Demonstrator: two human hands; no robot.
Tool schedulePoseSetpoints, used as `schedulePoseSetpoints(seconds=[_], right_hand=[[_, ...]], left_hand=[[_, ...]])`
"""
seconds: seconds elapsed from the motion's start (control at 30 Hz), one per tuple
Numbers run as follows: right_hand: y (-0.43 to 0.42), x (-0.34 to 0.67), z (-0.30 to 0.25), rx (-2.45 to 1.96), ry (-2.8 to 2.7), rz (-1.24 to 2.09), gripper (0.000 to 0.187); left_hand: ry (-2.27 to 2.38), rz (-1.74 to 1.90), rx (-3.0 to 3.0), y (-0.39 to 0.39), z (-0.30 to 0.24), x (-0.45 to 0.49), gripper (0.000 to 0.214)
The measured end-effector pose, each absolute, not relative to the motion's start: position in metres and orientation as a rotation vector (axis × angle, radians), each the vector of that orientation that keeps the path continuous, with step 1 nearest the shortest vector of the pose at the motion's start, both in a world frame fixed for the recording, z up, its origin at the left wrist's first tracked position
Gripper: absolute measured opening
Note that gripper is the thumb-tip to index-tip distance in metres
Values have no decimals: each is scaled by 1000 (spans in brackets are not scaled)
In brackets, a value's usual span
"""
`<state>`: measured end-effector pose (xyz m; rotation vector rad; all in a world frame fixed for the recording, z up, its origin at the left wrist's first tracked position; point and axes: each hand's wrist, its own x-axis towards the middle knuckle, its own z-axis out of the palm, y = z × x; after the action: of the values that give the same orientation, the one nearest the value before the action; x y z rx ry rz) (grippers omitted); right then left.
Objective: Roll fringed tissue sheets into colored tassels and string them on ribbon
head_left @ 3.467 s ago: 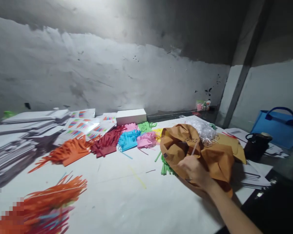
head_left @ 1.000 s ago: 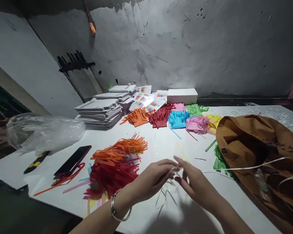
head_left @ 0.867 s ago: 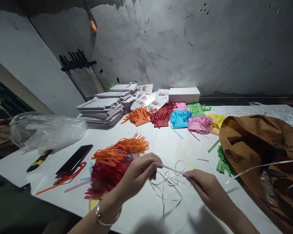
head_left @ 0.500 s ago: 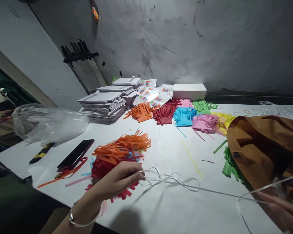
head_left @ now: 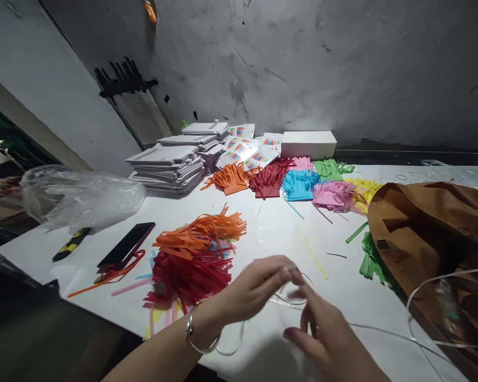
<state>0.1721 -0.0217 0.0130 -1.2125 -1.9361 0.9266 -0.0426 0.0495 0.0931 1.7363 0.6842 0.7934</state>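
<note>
Plainly, the work centred on a white cord [head_left: 374, 328], which lay in loose loops beneath the two hands at the near side of the white-topped bench [head_left: 271, 233]. From there it ran rightward to the brown bag [head_left: 422, 217], where a further loop arched over the fabric. The left hand [head_left: 258, 289], a silver bracelet [head_left: 191, 326] at its wrist, had its grip closed on the cord, thumb pressed to fingertips. The right hand [head_left: 326, 329] was just beside it, thumb apart from the bent fingers and slightly blurred; whether its grip held any cord could not be told.

Beside the left forearm lay a red fringed bundle [head_left: 195, 278], with an orange fringed bundle [head_left: 191, 239] just behind it. Farther left were a phone [head_left: 127, 246], a black-and-yellow tool [head_left: 71, 245] and a clear plastic bag [head_left: 91, 199]. Toward the wall stood white stacks [head_left: 163, 167] and a white box [head_left: 308, 143], with blue fringe [head_left: 300, 185] and pink fringe [head_left: 332, 195] in front of the box. Green fringe [head_left: 370, 260] showed beside the brown bag's edge.
</note>
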Motion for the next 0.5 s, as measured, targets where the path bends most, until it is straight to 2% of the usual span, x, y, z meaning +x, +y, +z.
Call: schedulePoseSetpoints(seconds=[0.07, 0.1, 0.13, 0.2, 0.27, 0.37, 0.5], right_hand=[[-17, 157, 12, -1220, -1929, 988, 40], [-16, 156, 13, -1249, -1871, 902, 36], [-15, 156, 16, -1270, -1796, 792, 38], [-14, 156, 28, -1216, -1693, 717, 57], [-10, 156, 45, -1037, -1692, 936, 67], [-3, 169, 68, -873, -1619, 1272, 37], [4, 246, 76, -1069, -1344, 1008, 32]], left_hand=[[752, 930, 1552, 51, 100, -46, 46], [779, 933, 1505, 51, 105, -48, 45], [781, 884, 1508, 50, 110, -49, 45], [711, 683, 1611, 46, 121, -47, 46], [615, 538, 1675, 44, 134, -42, 51], [627, 671, 1581, 51, 153, -43, 50], [767, 871, 1452, 76, 168, -74, 43]])
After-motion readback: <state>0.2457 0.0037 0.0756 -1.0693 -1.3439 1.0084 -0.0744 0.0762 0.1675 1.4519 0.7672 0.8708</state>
